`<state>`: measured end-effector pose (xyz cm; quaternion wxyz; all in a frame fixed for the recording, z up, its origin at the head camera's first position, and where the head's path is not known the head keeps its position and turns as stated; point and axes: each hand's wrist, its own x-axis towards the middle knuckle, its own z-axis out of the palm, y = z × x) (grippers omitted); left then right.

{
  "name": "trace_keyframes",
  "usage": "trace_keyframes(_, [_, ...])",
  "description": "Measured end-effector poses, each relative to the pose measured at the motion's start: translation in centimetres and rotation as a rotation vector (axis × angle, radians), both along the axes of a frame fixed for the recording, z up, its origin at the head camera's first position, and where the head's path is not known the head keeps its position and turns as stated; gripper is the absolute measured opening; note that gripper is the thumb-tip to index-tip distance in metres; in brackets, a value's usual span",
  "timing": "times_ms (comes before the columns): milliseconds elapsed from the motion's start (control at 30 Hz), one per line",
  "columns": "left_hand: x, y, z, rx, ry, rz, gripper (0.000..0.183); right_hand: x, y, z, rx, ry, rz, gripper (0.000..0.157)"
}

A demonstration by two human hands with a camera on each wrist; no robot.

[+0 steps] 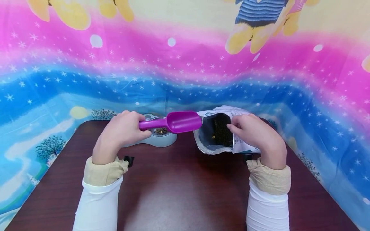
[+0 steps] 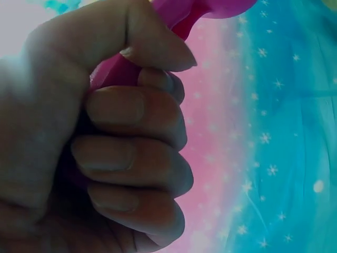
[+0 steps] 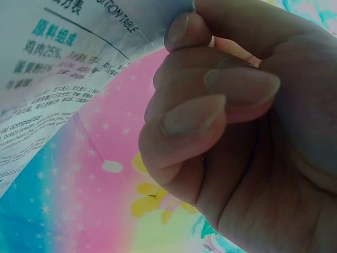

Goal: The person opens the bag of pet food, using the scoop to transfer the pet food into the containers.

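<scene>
My left hand (image 1: pixel 119 131) grips the handle of a purple scoop (image 1: pixel 185 122), its fingers curled round it in the left wrist view (image 2: pixel 131 142). The scoop's bowl looks empty and points right, its tip overlapping the rim of a pet food bag (image 1: pixel 245 141) in the head view. With thumb and forefinger, my right hand (image 1: pixel 257 133) pinches the bag's edge; the other fingers curl below in the right wrist view. The bag's mouth faces me, showing dark kibble (image 1: pixel 222 130) inside. Behind the scoop and left hand, a light grey pet bowl (image 1: pixel 164 141) is partly hidden and holds some brown kibble (image 1: pixel 161 131).
Everything stands on a dark brown table (image 1: pixel 185 192). A colourful printed cloth (image 1: pixel 185 64) hangs close behind the table and along both sides. Beige cuffs and white sleeves cover both forearms, with a small black piece (image 1: pixel 129 161) at the left wrist.
</scene>
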<state>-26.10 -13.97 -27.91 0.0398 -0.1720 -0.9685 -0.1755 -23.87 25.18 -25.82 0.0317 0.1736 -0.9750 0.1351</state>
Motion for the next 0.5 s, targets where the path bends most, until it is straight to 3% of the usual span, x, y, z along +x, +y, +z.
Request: trace_keyframes(500, [1.0, 3.4, -0.3, -0.030, 0.022, -0.057, 0.017, -0.2, 0.1, -0.3, 0.015, 0.028, 0.011, 0.035])
